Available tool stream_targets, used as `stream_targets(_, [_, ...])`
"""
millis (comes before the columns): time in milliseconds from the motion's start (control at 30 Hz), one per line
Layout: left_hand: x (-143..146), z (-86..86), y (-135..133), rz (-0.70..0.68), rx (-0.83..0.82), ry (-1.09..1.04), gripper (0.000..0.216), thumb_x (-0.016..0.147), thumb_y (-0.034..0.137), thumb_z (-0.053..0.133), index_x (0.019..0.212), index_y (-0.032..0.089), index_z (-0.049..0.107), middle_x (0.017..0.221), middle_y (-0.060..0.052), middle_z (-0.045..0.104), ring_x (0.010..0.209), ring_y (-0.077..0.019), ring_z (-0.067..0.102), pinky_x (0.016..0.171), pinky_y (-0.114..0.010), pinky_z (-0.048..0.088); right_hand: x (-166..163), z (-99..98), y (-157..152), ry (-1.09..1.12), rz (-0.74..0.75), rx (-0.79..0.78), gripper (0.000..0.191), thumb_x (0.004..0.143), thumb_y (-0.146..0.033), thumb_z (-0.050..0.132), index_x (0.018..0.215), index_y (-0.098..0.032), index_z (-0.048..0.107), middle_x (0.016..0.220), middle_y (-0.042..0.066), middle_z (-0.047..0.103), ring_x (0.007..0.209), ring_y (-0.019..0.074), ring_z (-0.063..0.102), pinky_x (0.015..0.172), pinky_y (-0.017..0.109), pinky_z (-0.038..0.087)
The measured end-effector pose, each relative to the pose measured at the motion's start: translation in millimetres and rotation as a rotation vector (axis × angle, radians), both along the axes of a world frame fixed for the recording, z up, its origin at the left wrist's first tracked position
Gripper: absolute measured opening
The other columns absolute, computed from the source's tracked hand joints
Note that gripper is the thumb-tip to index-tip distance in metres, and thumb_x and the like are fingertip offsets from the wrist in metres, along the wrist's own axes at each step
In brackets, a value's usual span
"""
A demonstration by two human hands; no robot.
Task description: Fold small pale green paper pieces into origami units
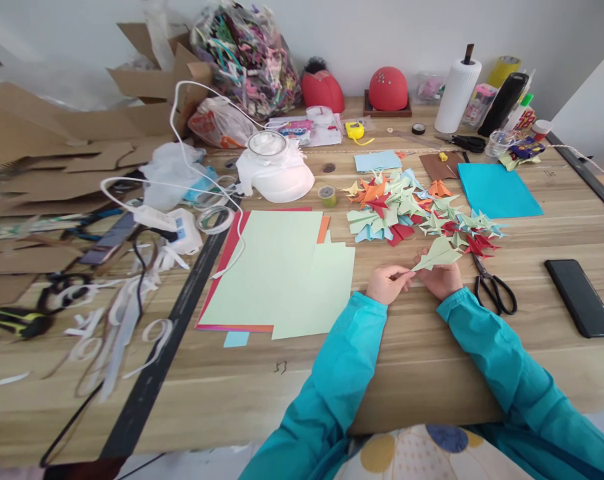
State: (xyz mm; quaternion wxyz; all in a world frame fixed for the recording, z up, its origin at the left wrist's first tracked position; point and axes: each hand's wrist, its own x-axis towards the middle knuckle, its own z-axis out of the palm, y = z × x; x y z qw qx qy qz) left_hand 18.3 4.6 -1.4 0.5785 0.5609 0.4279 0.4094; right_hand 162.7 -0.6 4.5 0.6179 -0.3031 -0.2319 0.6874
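Between my two hands is a pale green folded paper piece [441, 253], with one pointed end toward the left. My left hand [386, 284] pinches that narrow point between thumb and fingers. My right hand [443, 279] is closed on the wider part from below, its fingers partly hidden by the paper. Just beyond lies a pile of folded paper cranes [399, 203] in green, orange, red and blue. Black-handled scissors [496, 287] lie beside my right wrist, their blades reaching toward the cranes. Left of my left hand are stacked pale green paper sheets [267, 267] with red and orange ones beneath.
A phone [582, 298] lies at the right. Blue square paper [499, 190] sits beyond the cranes. A lamp with a white cover [277, 170], a yellow tape measure [356, 131] and red pincushions [388, 89] stand at the back. Cords, ribbon scraps and cardboard [27, 187] crowd the left.
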Motion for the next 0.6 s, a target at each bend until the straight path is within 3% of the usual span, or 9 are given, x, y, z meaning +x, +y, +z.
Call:
stream_targets(133, [-1,-0.5,1,0.022,0.017,-0.027,0.022,0.067,0.035,0.064,0.066,0.014,0.063,0.054,-0.001,0.06,0.045,-0.0096,0.054,0.046,-0.022,0.044,3,0.3,2,0.06,-0.021,-0.013,0.017,0.052,-0.012,0.053,0.064,-0.023,0.048,0.068,-0.004,0.057,0.07,0.0126,0.052,0.06,0.026,0.043])
stream_targets(267, [0,-0.3,3,0.044,-0.028,-0.141,0.024,0.067,0.038,0.064,0.074,0.015,0.059,0.061,-0.001,0.062,0.052,-0.0111,0.058,0.052,-0.023,0.046,2,-0.7,3,-0.05,-0.05,-0.006,0.007,0.06,-0.021,0.057,0.061,-0.023,0.05,0.07,0.0,0.059,0.07,0.0155,0.053,0.06,0.029,0.043])
stream_targets(400, [0,2.3,6,0.075,-0.1,-0.205,0.027,0.065,0.039,0.066,0.072,0.016,0.054,0.063,-0.001,0.063,0.052,-0.0112,0.059,0.054,-0.024,0.047,-2,-3.2,3,-0.19,-0.065,0.012,0.019,0.068,-0.037,0.058,0.057,-0.023,0.051,0.067,0.003,0.06,0.071,0.018,0.054,0.061,0.031,0.043])
stream_targets(600, [-2,1.8,13,0.16,-0.177,-0.315,0.031,0.058,0.034,0.072,0.067,0.017,0.049,0.055,0.002,0.061,0.048,-0.0123,0.059,0.052,-0.024,0.046,-8,-7.3,1,-0.221,-0.076,0.055,0.016,0.061,-0.031,0.069,0.064,-0.021,0.057,0.064,0.0,0.06,0.063,0.0145,0.054,0.059,0.029,0.045])
